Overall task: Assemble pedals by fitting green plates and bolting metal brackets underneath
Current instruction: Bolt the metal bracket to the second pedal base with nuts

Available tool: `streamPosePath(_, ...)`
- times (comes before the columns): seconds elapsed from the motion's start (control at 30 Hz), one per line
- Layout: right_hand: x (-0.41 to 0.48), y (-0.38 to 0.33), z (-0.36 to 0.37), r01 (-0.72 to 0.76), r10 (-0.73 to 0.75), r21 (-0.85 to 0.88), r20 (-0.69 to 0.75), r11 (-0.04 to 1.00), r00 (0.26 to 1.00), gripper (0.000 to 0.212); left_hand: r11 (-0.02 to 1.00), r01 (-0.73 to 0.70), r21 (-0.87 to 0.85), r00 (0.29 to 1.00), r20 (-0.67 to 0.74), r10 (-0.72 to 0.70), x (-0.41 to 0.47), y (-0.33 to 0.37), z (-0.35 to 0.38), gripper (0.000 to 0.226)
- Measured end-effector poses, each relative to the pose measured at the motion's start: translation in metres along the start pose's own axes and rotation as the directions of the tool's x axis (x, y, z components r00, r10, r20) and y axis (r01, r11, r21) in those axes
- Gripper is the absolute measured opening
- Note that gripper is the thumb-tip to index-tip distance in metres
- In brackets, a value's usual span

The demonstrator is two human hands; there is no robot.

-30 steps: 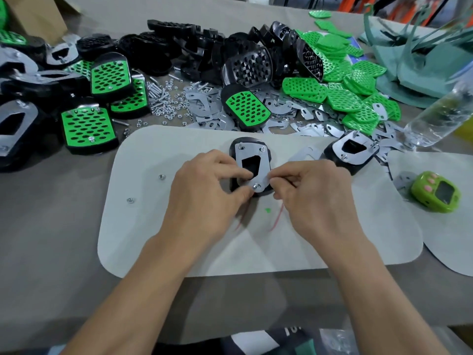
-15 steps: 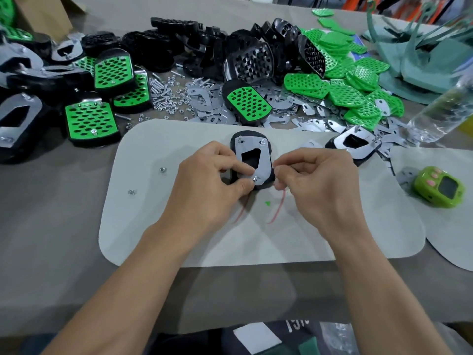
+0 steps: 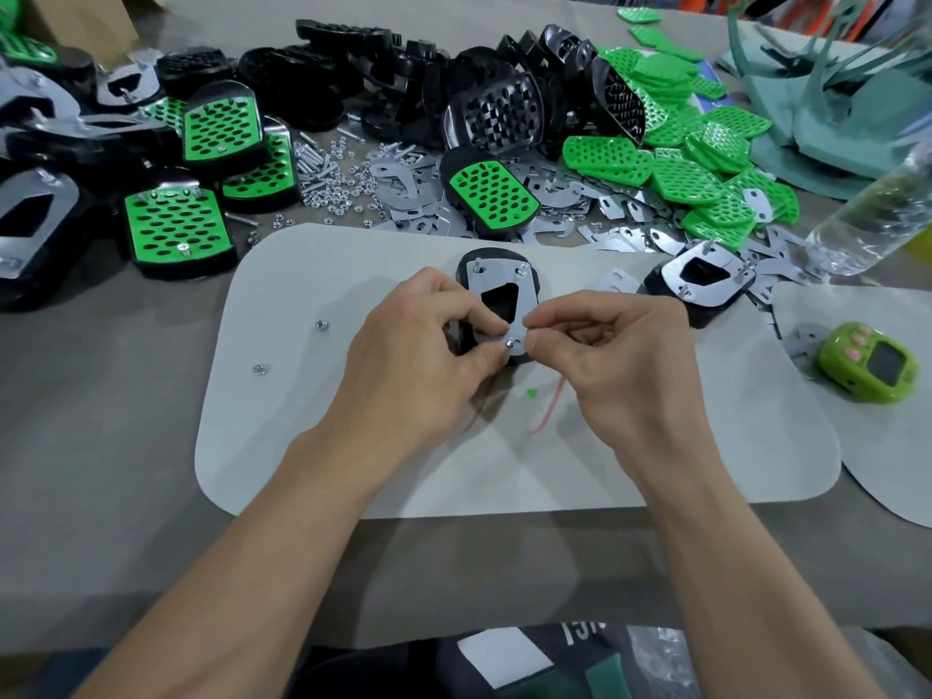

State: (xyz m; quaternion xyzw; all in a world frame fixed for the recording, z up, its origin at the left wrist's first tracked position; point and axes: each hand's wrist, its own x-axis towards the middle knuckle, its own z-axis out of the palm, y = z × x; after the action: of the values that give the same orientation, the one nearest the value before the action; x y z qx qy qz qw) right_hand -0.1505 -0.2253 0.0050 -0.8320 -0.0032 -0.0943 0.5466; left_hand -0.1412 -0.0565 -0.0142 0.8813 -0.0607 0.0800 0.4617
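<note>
Upturned pedal point(image 3: 463, 274), bracket point(image 3: 497, 322) on top, long axis pointing away. Left hand point(image 3: 418, 355) clamps pedal; right hand point(image 3: 615, 355) pinched just right of near-end nut point(image 3: 509, 342), grip unclear.

Bare hands point(image 3: 418, 355), forearms point(image 3: 282, 527); dark shirt point(image 3: 454, 668), white lettering point(image 3: 585, 632).

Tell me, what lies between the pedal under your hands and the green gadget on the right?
In the head view: the right hand, then a second upturned pedal wearing its bracket, then a loose bracket beside the gadget.
</note>
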Motion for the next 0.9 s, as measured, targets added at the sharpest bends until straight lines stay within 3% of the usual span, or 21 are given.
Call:
streamPosePath(0.4,0.008,0.0,0.005,-0.026,0.029,-0.046,0.068,0.999,0.997,0.019,0.997,0.002,-0.076,1.0,0.028,0.0,0.004,-0.001,-0.002,0.036)
streamPosePath(0.9,0.014,-0.019,0.005,0.125,-0.066,-0.497,0.135,0.859,0.989,0.008,0.993,0.036,-0.11,0.996,0.088,-0.026,0.004,0.0,-0.007,0.042)
